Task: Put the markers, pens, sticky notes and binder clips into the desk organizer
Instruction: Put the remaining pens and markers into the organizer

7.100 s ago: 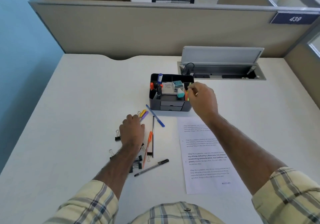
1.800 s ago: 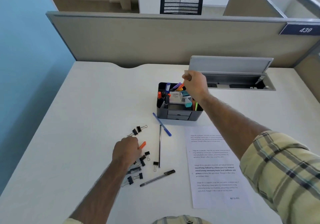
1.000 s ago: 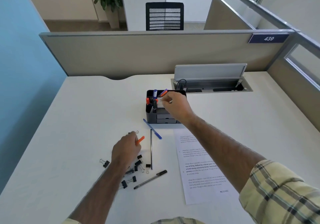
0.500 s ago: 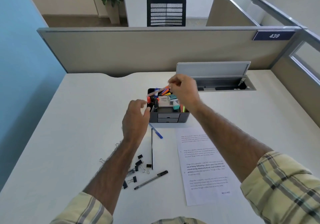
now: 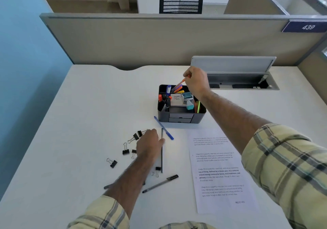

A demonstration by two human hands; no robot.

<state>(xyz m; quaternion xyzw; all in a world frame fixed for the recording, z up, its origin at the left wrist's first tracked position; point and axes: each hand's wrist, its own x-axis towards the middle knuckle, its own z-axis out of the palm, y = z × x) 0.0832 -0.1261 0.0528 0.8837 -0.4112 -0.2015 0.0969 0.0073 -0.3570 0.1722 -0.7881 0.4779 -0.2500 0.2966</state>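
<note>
The dark grey desk organizer [image 5: 182, 118] stands mid-desk, holding markers, a sticky-note pad and an eraser. My right hand [image 5: 197, 83] hovers over its back compartment, pinching an orange pen [image 5: 179, 83] whose tip points down into it. My left hand [image 5: 149, 144] lies palm-down on the desk over the binder clips [image 5: 125, 151], fingers spread, touching a thin black pen [image 5: 161, 151]. A blue pen [image 5: 163, 128] lies just in front of the organizer. Another black pen [image 5: 160, 183] lies nearer me.
A printed sheet of paper [image 5: 219, 172] lies to the right of the pens. An open cable hatch [image 5: 235, 80] is sunk in the desk behind the organizer. A beige partition [image 5: 159, 39] closes the desk's far edge, and a blue wall runs along the left.
The orange pen passed from my left hand to my right hand at the organizer. My left hand then dropped back onto the binder clips and black pen.
</note>
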